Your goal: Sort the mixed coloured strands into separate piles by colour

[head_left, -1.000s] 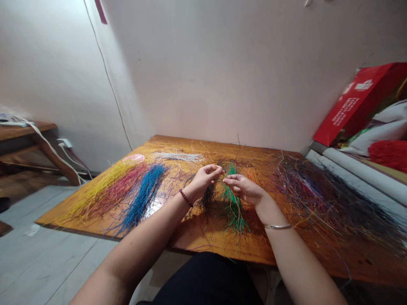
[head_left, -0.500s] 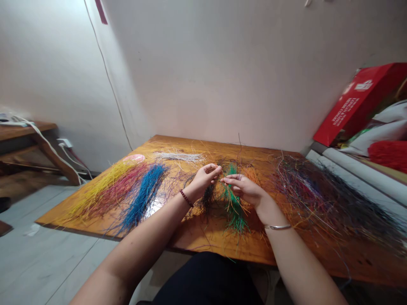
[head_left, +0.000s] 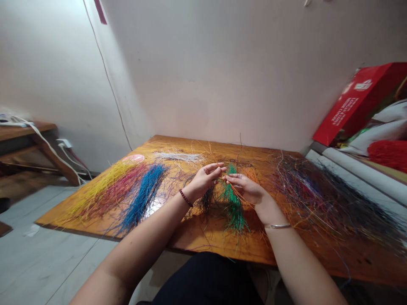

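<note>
Over the middle of the wooden table [head_left: 197, 237], my left hand [head_left: 208, 176] and my right hand [head_left: 244, 186] meet fingertip to fingertip. Thin orange wires [head_left: 237, 192] are pinched in my right hand and trail down below its fingers. My left hand's thumb and fingers are closed on the same orange strands, near their upper ends. Below the hands lies a bundle of green wires [head_left: 235, 212]. Dark wires [head_left: 206, 199] lie beneath my left hand, and more orange wires [head_left: 252, 173] are partly hidden behind my right hand.
Yellow [head_left: 92, 190], red [head_left: 117, 186] and blue wire bundles [head_left: 144, 195] lie to the left, white wires [head_left: 179, 157] at the back. A large tangle of mixed dark wires [head_left: 330, 199] covers the right side. Beyond it stands a red box [head_left: 356, 101]. A wall closes off the back.
The orange wires below my right hand have swung up and to the right, closer to its palm. Both hands stay almost in place, with the fingertips slightly shifted.
</note>
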`<state>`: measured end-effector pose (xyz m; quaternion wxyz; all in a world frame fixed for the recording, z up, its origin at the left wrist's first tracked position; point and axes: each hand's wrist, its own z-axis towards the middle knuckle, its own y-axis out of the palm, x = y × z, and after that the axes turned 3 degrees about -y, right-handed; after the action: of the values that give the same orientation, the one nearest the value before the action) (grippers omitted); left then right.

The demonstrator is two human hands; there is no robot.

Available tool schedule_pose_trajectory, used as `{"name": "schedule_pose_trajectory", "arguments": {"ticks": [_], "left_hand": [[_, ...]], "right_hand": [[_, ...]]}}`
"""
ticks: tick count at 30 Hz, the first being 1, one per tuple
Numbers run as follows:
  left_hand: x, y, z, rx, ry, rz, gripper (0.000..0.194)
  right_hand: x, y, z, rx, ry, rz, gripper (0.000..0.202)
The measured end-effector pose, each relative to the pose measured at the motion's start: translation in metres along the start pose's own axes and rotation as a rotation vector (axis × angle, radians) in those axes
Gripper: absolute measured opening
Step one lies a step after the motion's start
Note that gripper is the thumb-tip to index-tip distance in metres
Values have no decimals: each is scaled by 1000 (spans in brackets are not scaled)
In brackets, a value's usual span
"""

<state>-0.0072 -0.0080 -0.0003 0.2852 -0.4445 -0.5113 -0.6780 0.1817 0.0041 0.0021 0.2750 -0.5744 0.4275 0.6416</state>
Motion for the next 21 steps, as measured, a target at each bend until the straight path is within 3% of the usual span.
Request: {"name": "schedule_pose_trajectory", "arguments": {"ticks": [21], "left_hand": [[-3, 0, 4, 14, 38, 10, 45]], "right_hand": [[1, 2, -1, -63, 5, -73, 30]]}}
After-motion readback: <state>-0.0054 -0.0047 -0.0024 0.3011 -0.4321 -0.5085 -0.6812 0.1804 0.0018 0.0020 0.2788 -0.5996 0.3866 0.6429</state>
